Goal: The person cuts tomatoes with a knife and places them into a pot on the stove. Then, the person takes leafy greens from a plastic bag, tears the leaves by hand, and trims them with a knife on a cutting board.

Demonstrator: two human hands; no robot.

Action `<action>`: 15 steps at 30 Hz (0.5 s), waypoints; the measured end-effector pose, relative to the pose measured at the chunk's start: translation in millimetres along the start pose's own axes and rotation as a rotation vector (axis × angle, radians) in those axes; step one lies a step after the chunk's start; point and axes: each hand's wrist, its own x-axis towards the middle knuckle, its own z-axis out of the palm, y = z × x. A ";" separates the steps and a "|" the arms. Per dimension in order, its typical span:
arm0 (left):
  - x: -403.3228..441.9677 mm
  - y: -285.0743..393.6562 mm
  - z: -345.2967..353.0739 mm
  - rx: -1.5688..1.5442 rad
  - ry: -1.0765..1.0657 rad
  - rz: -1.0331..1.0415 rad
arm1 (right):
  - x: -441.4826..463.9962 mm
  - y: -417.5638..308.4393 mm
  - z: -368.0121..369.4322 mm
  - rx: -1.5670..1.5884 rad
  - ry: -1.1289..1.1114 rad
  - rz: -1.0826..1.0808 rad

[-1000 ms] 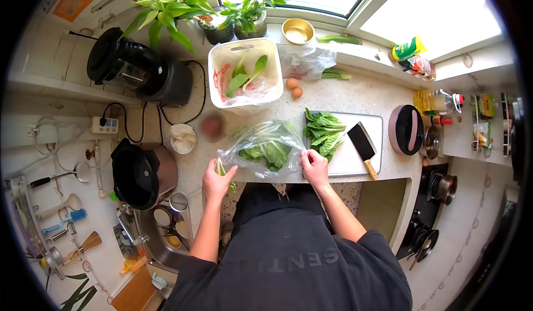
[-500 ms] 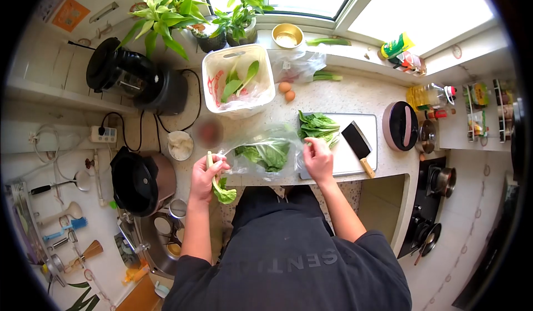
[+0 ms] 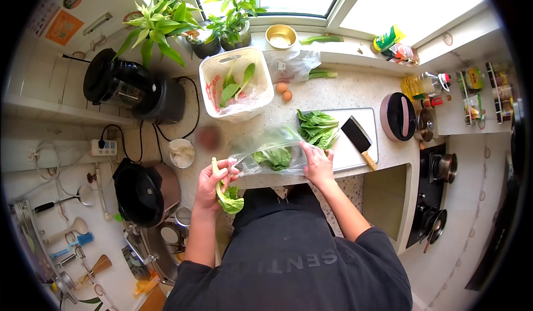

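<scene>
My left hand (image 3: 214, 184) is closed round a single green leaf (image 3: 230, 200) with a pale stalk, and its fingertips also pinch the left edge of a clear plastic bag (image 3: 250, 150). Leafy greens (image 3: 273, 158) lie inside the bag. At the bag's right edge, my right hand (image 3: 317, 164) grips the plastic with its fingers together. Just beyond that hand, more greens (image 3: 317, 129) rest on the left part of a white cutting board (image 3: 345, 154). A cleaver (image 3: 357, 135) with a wooden handle lies on the board.
Behind the bag stand a white bin (image 3: 265, 89) with leaves and two eggs (image 3: 283, 92). A pot (image 3: 147, 191), a small bowl (image 3: 181, 153) and the sink (image 3: 158, 250) are at left. To the right are a round lid (image 3: 398, 117) and the stove (image 3: 427, 194).
The leaf in my left hand now hangs lower and shows more fully, with that hand back at the bag's edge. My right hand has closed on the bag again. The view has shifted slightly.
</scene>
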 end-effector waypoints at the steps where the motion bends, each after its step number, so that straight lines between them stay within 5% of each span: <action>1: -1.1 2.2 1.2 0.013 0.009 0.007 | -2.7 3.8 1.7 -0.032 -0.058 0.010; 6: -0.9 14.4 0.6 -0.029 -0.036 0.031 | -1.9 6.6 -37.2 0.488 0.281 -0.086; 10: 0.5 18.0 5.1 -0.028 -0.105 0.057 | -9.4 13.7 -74.2 0.673 0.448 0.188; 15: 4.2 26.9 23.5 -0.019 -0.284 0.098 | -18.0 43.8 -104.8 0.576 0.159 0.335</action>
